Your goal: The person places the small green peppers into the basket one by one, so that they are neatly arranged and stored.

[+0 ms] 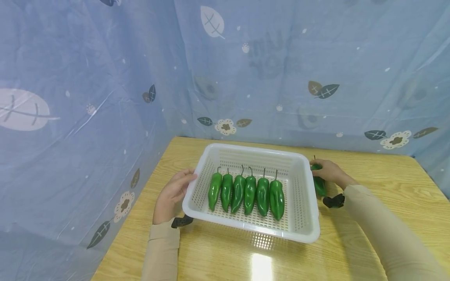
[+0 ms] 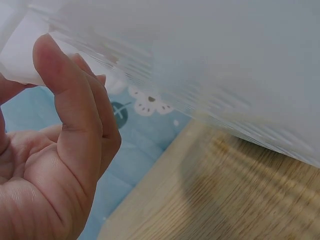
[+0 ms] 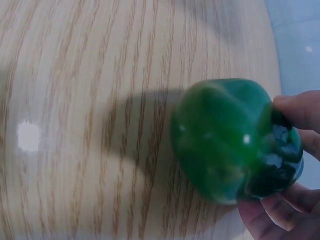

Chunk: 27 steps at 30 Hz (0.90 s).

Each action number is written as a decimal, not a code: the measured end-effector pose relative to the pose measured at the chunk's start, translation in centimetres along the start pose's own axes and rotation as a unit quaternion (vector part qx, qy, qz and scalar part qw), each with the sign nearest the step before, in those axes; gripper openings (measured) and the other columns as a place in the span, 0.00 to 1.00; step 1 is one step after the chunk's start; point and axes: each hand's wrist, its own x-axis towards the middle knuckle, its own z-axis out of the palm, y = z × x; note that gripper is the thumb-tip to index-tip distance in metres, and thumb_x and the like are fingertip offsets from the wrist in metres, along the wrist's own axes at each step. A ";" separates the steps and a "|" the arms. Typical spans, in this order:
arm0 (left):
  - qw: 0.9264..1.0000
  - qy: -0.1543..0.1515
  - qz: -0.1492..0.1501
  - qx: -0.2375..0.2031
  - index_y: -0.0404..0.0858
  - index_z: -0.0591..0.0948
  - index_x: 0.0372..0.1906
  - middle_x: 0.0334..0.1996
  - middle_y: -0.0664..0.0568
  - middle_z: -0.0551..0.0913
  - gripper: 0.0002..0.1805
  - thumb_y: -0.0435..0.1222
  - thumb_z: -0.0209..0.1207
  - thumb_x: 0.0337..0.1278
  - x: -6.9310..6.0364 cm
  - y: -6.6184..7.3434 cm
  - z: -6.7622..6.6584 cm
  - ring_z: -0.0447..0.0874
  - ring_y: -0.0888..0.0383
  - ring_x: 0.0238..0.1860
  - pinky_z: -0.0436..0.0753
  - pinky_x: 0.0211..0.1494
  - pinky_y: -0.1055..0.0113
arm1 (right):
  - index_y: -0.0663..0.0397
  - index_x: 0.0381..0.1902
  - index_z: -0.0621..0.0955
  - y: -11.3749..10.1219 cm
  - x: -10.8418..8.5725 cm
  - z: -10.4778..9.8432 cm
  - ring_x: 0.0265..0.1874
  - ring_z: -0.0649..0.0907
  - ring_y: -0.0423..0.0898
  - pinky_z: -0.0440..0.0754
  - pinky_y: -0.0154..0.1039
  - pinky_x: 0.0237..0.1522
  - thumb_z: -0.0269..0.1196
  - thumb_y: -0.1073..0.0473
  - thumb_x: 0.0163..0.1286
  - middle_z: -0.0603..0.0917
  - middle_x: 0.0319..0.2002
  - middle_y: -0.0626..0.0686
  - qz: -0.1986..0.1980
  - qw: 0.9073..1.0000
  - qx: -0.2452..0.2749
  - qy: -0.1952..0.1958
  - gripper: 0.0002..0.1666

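Observation:
A white plastic basket (image 1: 306, 230) with slotted walls holds several green peppers (image 1: 250, 191) lying side by side in a row, stems pointing to the far side. At its left end, my left hand (image 1: 174, 191) grips the rim, and the left wrist view shows its curled fingers (image 2: 75, 105) at the basket's edge. Just beyond the right end, my right hand (image 1: 330, 171) holds another green pepper (image 3: 220, 140) between thumb and fingers (image 3: 300, 112), above the wooden table. Part of that pepper is hidden behind the hand in the head view.
The wooden table (image 1: 379, 187) reaches back to a blue curtain (image 1: 267, 78) with leaf and flower prints, which also hangs along the left side. Dark wrist-worn devices (image 1: 334, 201) sit at both wrists. Light through the basket's slots falls on the table in front.

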 end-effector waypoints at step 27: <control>0.999 -0.028 0.020 -0.020 0.25 0.68 0.49 0.43 0.45 0.82 0.10 0.25 0.39 0.69 0.1 -0.1 -0.2 0.85 0.53 0.44 0.84 0.48 0.59 | 0.65 0.63 0.67 -0.2 -0.8 -1.6 0.58 0.65 0.75 0.71 0.67 0.53 0.58 0.45 0.67 0.60 0.64 0.77 0.017 0.999 0.010 0.045 0.36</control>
